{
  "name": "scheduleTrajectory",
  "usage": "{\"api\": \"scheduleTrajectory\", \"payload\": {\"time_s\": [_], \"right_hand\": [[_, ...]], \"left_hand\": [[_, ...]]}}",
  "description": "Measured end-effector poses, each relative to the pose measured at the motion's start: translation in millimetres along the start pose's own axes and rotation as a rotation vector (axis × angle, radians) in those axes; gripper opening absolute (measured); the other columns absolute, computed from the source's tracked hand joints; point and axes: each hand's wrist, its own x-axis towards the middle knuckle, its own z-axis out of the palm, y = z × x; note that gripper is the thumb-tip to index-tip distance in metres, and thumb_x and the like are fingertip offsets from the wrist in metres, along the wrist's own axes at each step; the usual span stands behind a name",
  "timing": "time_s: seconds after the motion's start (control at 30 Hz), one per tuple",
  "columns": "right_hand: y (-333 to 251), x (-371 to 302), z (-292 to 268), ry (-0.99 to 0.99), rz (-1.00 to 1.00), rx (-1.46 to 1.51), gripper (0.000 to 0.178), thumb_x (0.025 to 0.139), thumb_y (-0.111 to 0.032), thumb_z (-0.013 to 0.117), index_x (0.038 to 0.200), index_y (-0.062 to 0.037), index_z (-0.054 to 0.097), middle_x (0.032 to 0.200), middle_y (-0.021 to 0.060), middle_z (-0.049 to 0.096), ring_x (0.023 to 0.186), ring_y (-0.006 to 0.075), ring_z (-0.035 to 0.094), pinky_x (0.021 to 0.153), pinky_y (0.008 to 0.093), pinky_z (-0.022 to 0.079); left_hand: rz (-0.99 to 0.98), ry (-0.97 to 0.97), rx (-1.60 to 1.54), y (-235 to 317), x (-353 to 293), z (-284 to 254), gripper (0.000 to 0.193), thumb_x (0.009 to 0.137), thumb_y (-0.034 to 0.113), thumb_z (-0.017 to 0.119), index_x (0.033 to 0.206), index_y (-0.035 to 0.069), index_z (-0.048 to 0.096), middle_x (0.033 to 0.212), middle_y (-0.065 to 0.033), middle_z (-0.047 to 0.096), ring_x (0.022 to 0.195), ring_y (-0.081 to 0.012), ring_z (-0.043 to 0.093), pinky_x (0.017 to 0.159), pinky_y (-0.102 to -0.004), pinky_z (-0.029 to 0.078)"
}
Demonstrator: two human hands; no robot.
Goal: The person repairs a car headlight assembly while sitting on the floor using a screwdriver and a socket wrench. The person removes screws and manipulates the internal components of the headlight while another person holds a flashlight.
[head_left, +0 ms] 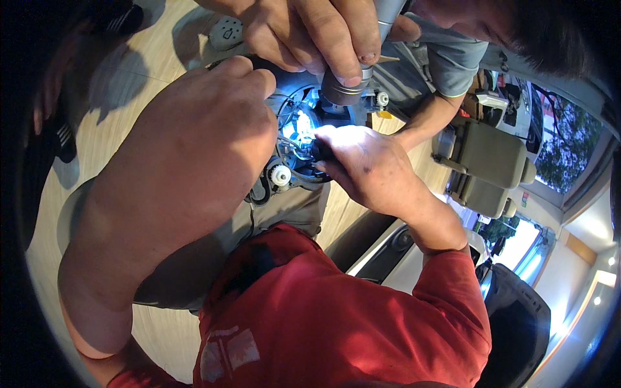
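My left hand (220, 123) is closed over the upper edge of a grey metal mechanism (294, 129) with a small white gear (280, 174) and black cabling. My right hand (369, 168) pinches a small dark tool (321, 152) whose tip goes into the brightly lit middle of the mechanism. Another person's hand (310, 32) comes in from the top and holds a grey flashlight (349, 84) pointing down at that spot. My red shirt (323, 317) fills the lower middle and hides the mechanism's lower part.
The other person, in a grey shirt (440, 58), crouches right beside the mechanism, an elbow on the pale wooden floor (129, 71). Beige car seats (485, 161) stand at the right. A white sill (388, 252) and a black seat (517, 317) lie at the lower right.
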Motion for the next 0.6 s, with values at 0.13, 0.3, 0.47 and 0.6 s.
{"api": "scheduleTrajectory", "payload": {"time_s": [0.13, 0.3, 0.47, 0.6], "right_hand": [[-2, 5, -4, -0.053, 0.05, 0.034, 0.044, 0.084, -0.02, 0.075, 0.12, -0.002, 0.059, 0.101, 0.0175, 0.066, 0.088, 0.0365, 0.065, 0.075, 0.0434, 0.053], [1, 3, -4, -0.06, 0.05, 0.051, 0.043, 0.084, -0.021, 0.075, 0.118, -0.0007, 0.059, 0.098, 0.0183, 0.065, 0.085, 0.0373, 0.065, 0.073, 0.0433, 0.052], [0, 10, -8, -0.088, -0.034, 0.045, 0.044, 0.085, -0.021, 0.075, 0.121, -0.0016, 0.059, 0.101, 0.0173, 0.065, 0.088, 0.0368, 0.064, 0.075, 0.0437, 0.052], [-2, 9, -8, -0.143, -0.01, -0.001, 0.046, 0.085, -0.02, 0.073, 0.124, -0.0028, 0.058, 0.102, 0.0166, 0.066, 0.091, 0.0369, 0.064, 0.078, 0.0449, 0.052]], "left_hand": [[-0.057, -0.134, -0.088, 0, 3, -5, 0.013, 0.087, 0.006, 0.058, 0.095, -0.003, 0.062, 0.112, -0.0167, 0.059, 0.107, -0.0324, 0.059, 0.092, -0.0411, 0.05], [-0.023, -0.049, -0.155, -8, 3, 7, 0.012, 0.083, 0.009, 0.064, 0.091, 0.0, 0.063, 0.102, -0.0155, 0.062, 0.101, -0.0308, 0.062, 0.088, -0.0399, 0.051], [-0.064, -0.097, -0.262, -7, 9, 4, 0.008, 0.08, 0.006, 0.064, 0.086, 0.001, 0.064, 0.09, -0.0139, 0.063, 0.089, -0.0296, 0.064, 0.081, -0.0382, 0.053], [-0.036, -0.162, -0.254, -8, 15, 6, 0.008, 0.08, 0.005, 0.063, 0.085, 0.0, 0.063, 0.089, -0.0137, 0.062, 0.089, -0.0295, 0.063, 0.081, -0.0383, 0.052]]}}
